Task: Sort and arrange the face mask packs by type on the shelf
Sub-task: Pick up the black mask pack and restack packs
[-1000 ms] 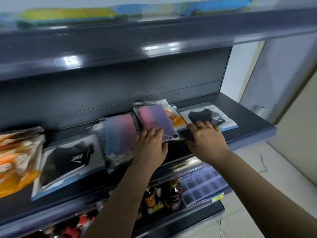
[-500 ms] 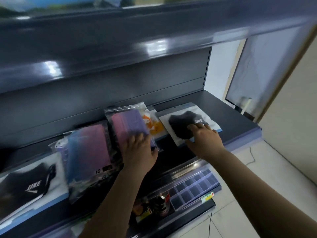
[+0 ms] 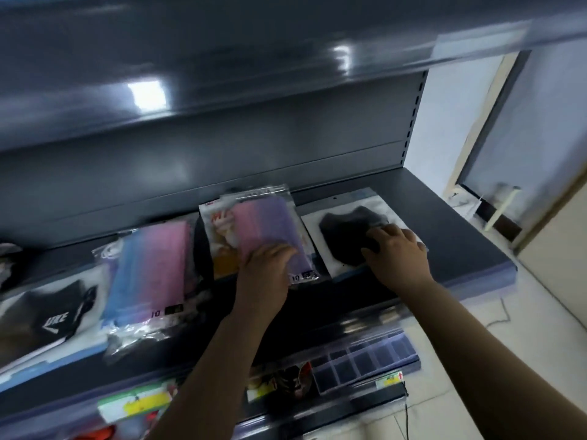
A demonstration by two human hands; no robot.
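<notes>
Several mask packs lie flat on the dark shelf (image 3: 451, 230). My left hand (image 3: 266, 268) rests on the near end of a pink-purple mask pack (image 3: 266, 223), which lies on top of an orange-printed pack (image 3: 219, 239). My right hand (image 3: 397, 252) presses flat on a black mask pack (image 3: 343, 236) in a white sleeve, at the right. Farther left lie a blue-pink mask pack (image 3: 155, 268) and another black mask pack (image 3: 54, 315) with a white logo. Whether either hand grips its pack is unclear; the fingers lie on top.
An upper shelf (image 3: 222, 74) overhangs close above. Below the front edge a lower shelf (image 3: 365, 360) holds bottles and a blue divided tray. The shelf ends at the right, with a white wall and floor beyond.
The view has shifted left and closer. My left hand and the pink-purple pack slid back and square over the orange pack. My right hand stays on the black pack.
</notes>
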